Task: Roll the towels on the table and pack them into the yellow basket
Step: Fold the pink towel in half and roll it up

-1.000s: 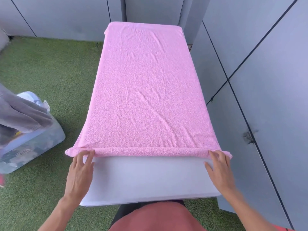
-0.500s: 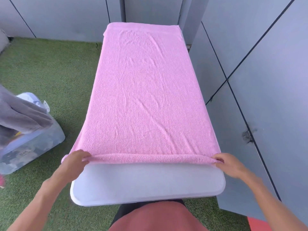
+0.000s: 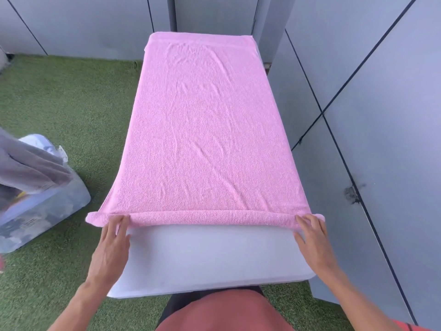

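Pink terry filled the middle of the frame: a pink towel (image 3: 202, 130) lay spread flat along a white table (image 3: 210, 256), reaching from the upper centre down to just below mid-frame. Its near edge was turned over into a thin roll (image 3: 202, 217) that ran straight across the table, with both ends poking a little past the table's sides.

The left hand (image 3: 112, 244) lay palm down at the lower left, its fingers straight and close together, their tips pressing on the left end of the roll. The right hand (image 3: 312, 240) mirrored it at the lower right, fingers straight and slightly fanned, tips resting on the roll's right end. Neither hand curled round the cloth.

Bare white tabletop showed between the two wrists, below the roll. At the left edge of the frame a clear plastic bin (image 3: 45, 211) stood on green artificial grass (image 3: 66, 103), with grey cloth (image 3: 26, 166) draped over its top. Grey wall panels (image 3: 370, 115) crossed the top and right side. A reddish garment (image 3: 219, 311) on the person showed at the bottom centre.
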A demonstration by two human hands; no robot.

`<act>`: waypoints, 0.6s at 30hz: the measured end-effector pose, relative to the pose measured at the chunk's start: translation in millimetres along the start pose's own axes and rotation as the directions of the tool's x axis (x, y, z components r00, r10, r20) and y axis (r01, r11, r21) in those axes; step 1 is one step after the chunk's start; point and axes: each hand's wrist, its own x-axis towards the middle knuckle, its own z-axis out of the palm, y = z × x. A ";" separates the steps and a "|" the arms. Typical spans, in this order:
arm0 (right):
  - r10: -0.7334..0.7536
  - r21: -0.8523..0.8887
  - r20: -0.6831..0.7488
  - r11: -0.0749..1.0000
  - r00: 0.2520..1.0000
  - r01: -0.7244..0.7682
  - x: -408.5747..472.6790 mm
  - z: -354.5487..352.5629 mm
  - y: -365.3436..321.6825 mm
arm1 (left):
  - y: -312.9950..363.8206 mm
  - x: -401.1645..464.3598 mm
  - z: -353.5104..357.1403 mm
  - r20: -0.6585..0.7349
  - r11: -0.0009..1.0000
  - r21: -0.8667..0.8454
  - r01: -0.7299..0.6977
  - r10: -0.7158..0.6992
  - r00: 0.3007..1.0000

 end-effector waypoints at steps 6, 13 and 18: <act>0.048 0.052 0.088 0.997 0.995 -0.053 30.7 -8.4 -4.2 | -7.4 42.4 -4.2 0.097 0.992 -0.005 0.126 -0.125 0.987; 0.081 0.260 0.429 0.943 0.900 -0.209 30.9 -37.9 19.7 | -31.6 51.7 -19.0 0.365 0.973 -0.096 0.212 -0.164 0.916; 0.284 0.493 0.397 0.736 0.873 -0.464 51.9 -46.9 14.5 | -27.5 78.1 -36.2 0.363 0.877 -0.316 0.362 -0.241 0.900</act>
